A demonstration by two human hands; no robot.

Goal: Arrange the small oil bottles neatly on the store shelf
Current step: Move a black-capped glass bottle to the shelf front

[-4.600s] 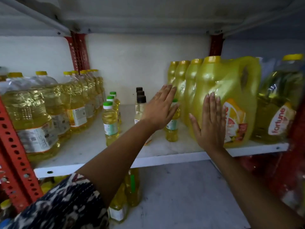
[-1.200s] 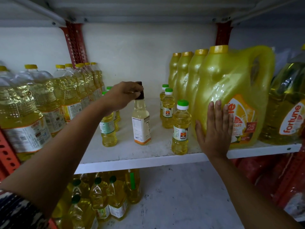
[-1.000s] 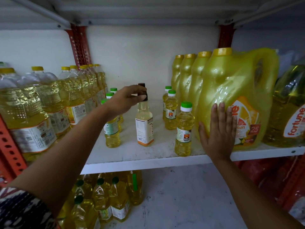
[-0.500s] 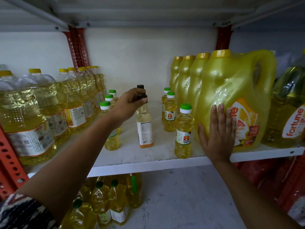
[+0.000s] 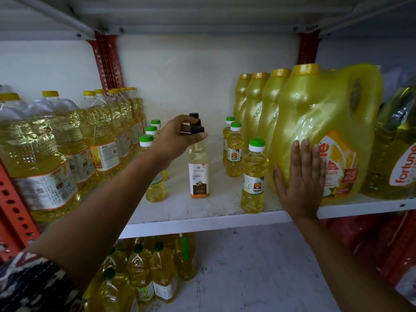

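A pale coconut oil bottle (image 5: 198, 174) with a black cap stands mid-shelf, and my left hand (image 5: 177, 138) pinches that cap from the left. More black caps (image 5: 194, 115) line up behind it. Small green-capped oil bottles stand in two rows: one row on the left (image 5: 151, 140), partly hidden by my left arm, and one on the right, with the front bottle (image 5: 254, 176) near the shelf edge and two more (image 5: 234, 152) behind it. My right hand (image 5: 300, 176) lies flat, fingers up, against the big yellow jug (image 5: 324, 122).
Large clear oil bottles (image 5: 67, 140) fill the left of the white shelf (image 5: 202, 221). More yellow jugs (image 5: 254, 104) stand behind the front one; a Fortune bottle (image 5: 398, 149) is at far right. Red uprights (image 5: 105, 61) frame the bay. Bottles (image 5: 146, 273) sit on the floor below.
My left hand has stayed on the black-capped bottle's top and the bottle has shifted slightly on the shelf. My right hand has stayed pressed on the jug.
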